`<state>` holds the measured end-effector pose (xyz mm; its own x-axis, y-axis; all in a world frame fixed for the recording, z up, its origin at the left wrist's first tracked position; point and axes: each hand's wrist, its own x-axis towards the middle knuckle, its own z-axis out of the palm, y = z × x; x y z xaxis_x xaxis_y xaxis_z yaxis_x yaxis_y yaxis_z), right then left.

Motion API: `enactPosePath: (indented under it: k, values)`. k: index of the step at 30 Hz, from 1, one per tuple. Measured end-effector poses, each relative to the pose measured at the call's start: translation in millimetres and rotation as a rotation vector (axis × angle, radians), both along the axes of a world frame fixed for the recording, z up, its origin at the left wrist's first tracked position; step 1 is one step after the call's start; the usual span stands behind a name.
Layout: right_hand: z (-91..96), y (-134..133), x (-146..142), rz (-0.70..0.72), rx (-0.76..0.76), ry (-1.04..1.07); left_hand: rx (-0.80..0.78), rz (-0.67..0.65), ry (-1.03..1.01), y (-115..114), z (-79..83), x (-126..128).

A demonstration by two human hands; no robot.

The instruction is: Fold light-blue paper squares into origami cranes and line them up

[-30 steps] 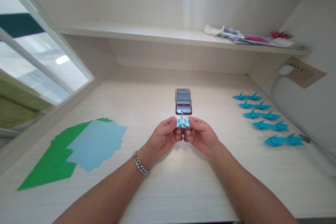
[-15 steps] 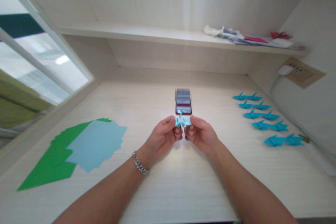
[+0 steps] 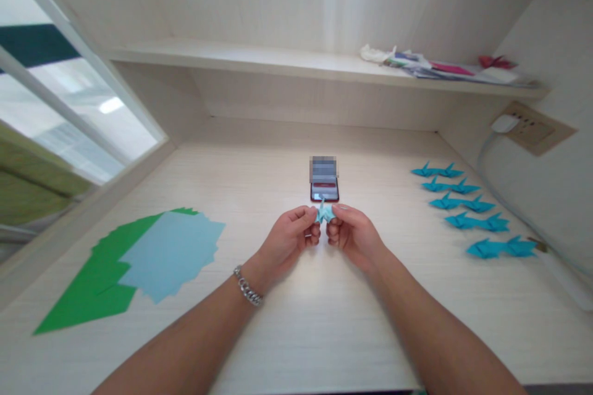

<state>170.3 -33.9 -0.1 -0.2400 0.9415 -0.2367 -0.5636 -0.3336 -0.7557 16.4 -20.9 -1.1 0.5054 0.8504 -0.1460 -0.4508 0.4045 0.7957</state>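
Note:
A small light-blue folded paper crane (image 3: pixel 325 213) is held between my two hands, above the desk and just in front of a phone. My left hand (image 3: pixel 293 227) pinches its left side between thumb and fingers. On the other side, my right hand (image 3: pixel 351 226) pinches the right part the same way. One thin point of the paper sticks up toward the phone. Fingertips cover the outer ends of the folded piece. To the right, several blue folded paper cranes (image 3: pixel 484 249) stand in a column of joined pairs.
Light-blue paper sheets (image 3: pixel 173 253) lie fanned over green sheets (image 3: pixel 83 305) on the left. The phone (image 3: pixel 324 188) lies at the desk's middle. A white cable runs from a wall socket (image 3: pixel 532 129) at the right. Papers (image 3: pixel 445 68) rest on the shelf above.
My left thumb and fingers have shifted slightly right, covering more of the folded paper's left side. The paper's upright point has moved slightly right; the cranes on the desk stay put.

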Motion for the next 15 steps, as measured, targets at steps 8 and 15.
enactPosePath:
  k: [8, 15]
  values:
    - [-1.1, -0.6, -2.9, -0.025, -0.071, 0.188, -0.079, -0.009, -0.157, -2.4, 1.9, 0.9]
    - [1.9, -2.3, -3.2, -0.039, -0.072, 0.2, -0.071, -0.031, -0.208, -2.0, 1.1, -1.3]
